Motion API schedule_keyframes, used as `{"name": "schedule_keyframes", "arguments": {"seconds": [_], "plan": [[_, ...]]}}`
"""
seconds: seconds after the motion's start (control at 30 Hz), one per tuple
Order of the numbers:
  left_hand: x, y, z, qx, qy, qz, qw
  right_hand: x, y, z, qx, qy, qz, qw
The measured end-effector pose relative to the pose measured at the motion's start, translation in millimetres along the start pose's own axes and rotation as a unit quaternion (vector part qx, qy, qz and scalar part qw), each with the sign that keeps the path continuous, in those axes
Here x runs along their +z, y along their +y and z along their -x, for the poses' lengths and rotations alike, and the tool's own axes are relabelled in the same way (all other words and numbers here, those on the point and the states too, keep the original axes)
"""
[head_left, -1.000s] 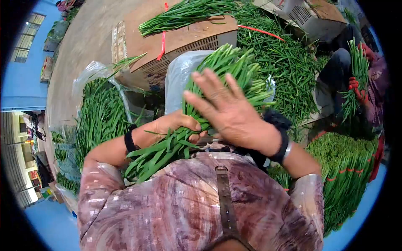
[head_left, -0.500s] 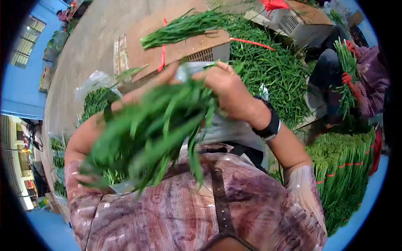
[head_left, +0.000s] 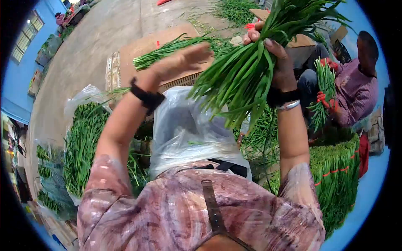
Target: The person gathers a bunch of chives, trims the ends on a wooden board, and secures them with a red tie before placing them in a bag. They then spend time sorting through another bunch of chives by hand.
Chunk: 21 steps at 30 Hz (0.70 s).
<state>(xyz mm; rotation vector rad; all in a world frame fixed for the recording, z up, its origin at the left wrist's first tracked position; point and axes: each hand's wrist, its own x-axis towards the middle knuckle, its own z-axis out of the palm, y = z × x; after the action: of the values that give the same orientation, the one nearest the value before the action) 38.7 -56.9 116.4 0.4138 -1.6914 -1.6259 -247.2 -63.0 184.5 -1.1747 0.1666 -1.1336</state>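
My right hand (head_left: 278, 56) grips a thick bunch of garlic chives (head_left: 238, 73), raised at the right of centre. The long flat leaves fan out on both sides of the fist. My left hand (head_left: 184, 60) is stretched out flat beside the bunch, slightly blurred, with nothing in it. Beyond it, a smaller bunch of chives (head_left: 153, 56) lies on a brown board (head_left: 136, 46) over a slatted crate. A whitish plastic sheet (head_left: 178, 125) covers my lap.
Bags packed with chives (head_left: 86, 142) stand at my left. Loose chives (head_left: 264, 134) lie on the ground past my lap. To the right, a co-worker (head_left: 356, 88) in red gloves holds another bunch. Stacked bundles with red ties (head_left: 335, 180) stand near my right elbow.
The bunch has swung from low on the left, in front of my chest, up to the right in my right hand. My left hand has come away from beneath the leaves. My view has shifted slightly.
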Motion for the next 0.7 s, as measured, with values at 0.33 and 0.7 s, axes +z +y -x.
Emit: {"name": "schedule_keyframes", "arguments": {"seconds": [0.33,0.7], "plan": [[81.9,-66.0,84.2,-0.056,0.185,0.394,0.899,-13.4,134.8,-44.3,0.218,-0.014,-0.371,0.903],[44.2,-94.5,107.2,-0.025,0.236,0.572,0.785,-9.4,230.5,-130.8,0.312,-0.043,-0.256,0.914]]}}
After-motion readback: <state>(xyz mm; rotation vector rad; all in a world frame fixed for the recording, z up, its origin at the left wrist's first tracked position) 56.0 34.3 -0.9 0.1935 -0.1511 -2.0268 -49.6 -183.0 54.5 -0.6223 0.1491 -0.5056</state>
